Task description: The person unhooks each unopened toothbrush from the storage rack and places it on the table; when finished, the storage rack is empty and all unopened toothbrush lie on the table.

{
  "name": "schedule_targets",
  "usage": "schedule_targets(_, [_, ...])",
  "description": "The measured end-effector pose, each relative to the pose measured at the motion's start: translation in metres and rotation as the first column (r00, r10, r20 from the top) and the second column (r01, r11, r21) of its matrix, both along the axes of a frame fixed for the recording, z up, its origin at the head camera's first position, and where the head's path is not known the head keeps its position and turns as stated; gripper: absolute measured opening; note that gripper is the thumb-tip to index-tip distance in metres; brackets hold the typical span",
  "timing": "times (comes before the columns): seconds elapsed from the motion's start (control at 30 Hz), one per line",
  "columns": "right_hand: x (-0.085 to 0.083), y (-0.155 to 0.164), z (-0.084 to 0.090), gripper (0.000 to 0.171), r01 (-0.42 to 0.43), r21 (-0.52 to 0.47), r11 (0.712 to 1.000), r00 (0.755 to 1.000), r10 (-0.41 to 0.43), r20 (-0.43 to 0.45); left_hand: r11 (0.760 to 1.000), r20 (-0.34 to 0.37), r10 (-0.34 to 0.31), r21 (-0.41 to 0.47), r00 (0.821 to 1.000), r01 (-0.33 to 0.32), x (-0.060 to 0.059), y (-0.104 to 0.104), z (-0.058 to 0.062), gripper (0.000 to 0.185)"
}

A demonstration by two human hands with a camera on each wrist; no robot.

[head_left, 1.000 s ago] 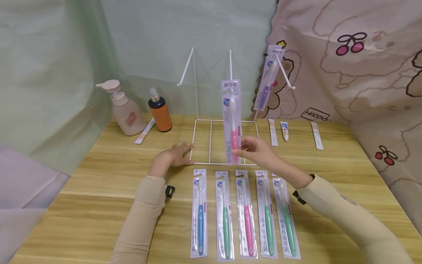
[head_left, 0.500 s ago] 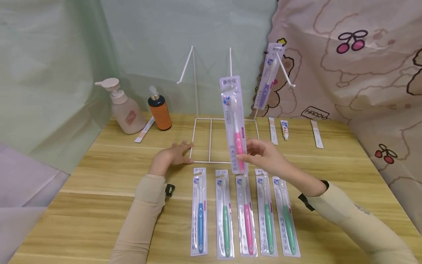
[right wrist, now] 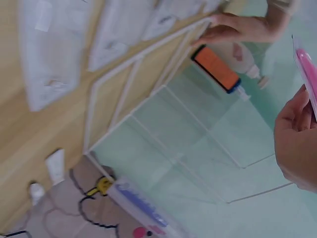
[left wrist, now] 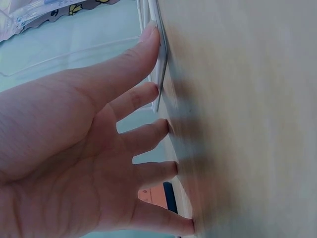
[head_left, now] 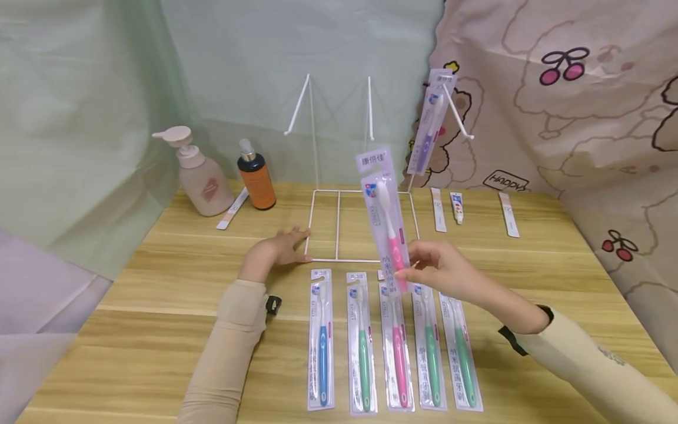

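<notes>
My right hand [head_left: 408,272] pinches the lower end of a packaged pink toothbrush [head_left: 386,218] and holds it upright, tilted left, above the table. It is in front of a white wire rack [head_left: 337,227] and below the rack's middle hook. My left hand [head_left: 281,250] lies flat on the table with its fingertips [left wrist: 159,64] against the rack's front left corner. A purple toothbrush pack [head_left: 430,126] hangs on the rack's right hook. Several packaged toothbrushes, the leftmost one blue [head_left: 321,341], lie in a row before me. In the right wrist view, the pink pack [right wrist: 307,69] shows beside my fingers.
A pink pump bottle [head_left: 201,176] and an orange bottle [head_left: 256,179] stand at the back left with a sachet [head_left: 232,211] between them. Small tubes and sachets [head_left: 458,209] lie at the back right. Curtains close in the table's back and right sides.
My right hand has come down and toward me with the pink toothbrush pack, away from the middle hook, and the pack now tilts. My left hand has stayed on the rack corner.
</notes>
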State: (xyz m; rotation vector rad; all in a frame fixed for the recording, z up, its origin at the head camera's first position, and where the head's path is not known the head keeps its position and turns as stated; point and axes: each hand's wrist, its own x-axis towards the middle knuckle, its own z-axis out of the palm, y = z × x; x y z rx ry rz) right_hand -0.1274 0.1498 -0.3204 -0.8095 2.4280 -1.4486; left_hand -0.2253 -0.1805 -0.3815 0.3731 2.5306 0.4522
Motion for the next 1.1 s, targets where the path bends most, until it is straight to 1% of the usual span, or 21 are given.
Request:
schedule_targets(0.13, [0.011,0.017,-0.011,0.013,-0.011,0.023,1.0,1.0,0.011,-0.002,1.0,0.012,0.001,0.001,1.0,-0.001,-0.001,0.0,-0.001,0.076])
schedule_targets(0.27, [0.021,0.037,-0.016,0.016,0.027,0.064,0.998,0.997,-0.031,0.066,1.0,0.017,0.001,-0.004,1.0,-0.001,0.0,-0.001,0.0,0.076])
schedule_targets(0.37, [0.028,0.055,-0.015,0.02,0.073,0.104,0.992,0.989,-0.085,0.117,1.0,0.022,0.004,-0.006,1.0,-0.004,0.0,-0.001,0.001,0.076])
schedule_targets(0.4, [0.03,0.061,-0.016,0.021,0.089,0.116,0.989,0.987,-0.102,0.12,1.0,0.02,0.003,-0.006,1.0,-0.003,-0.001,0.0,0.001,0.076])
schedule_targets(0.57, [0.042,0.092,-0.02,0.024,0.189,0.15,0.971,0.975,-0.204,0.093,1.0,0.011,-0.003,-0.012,1.0,0.004,-0.002,0.001,-0.001,0.076])
schedule_targets(0.67, [0.05,0.109,-0.026,0.022,0.247,0.183,0.952,0.961,-0.265,0.077,1.0,0.01,-0.003,-0.018,1.0,0.004,-0.003,0.001,-0.001,0.076])
schedule_targets(0.8, [0.058,0.127,-0.034,0.023,0.295,0.228,0.928,0.941,-0.323,0.099,1.0,0.013,0.006,-0.019,1.0,-0.005,-0.003,0.001,-0.001,0.076])
schedule_targets(0.93, [0.068,0.141,-0.042,0.03,0.304,0.269,0.914,0.921,-0.354,0.161,1.0,0.018,0.013,-0.02,1.0,-0.012,-0.003,0.0,-0.001,0.076])
schedule_targets(1.1, [0.078,0.153,-0.052,0.034,0.279,0.307,0.91,0.903,-0.357,0.238,1.0,0.019,0.015,-0.016,1.0,-0.014,-0.003,0.001,0.0,0.076])
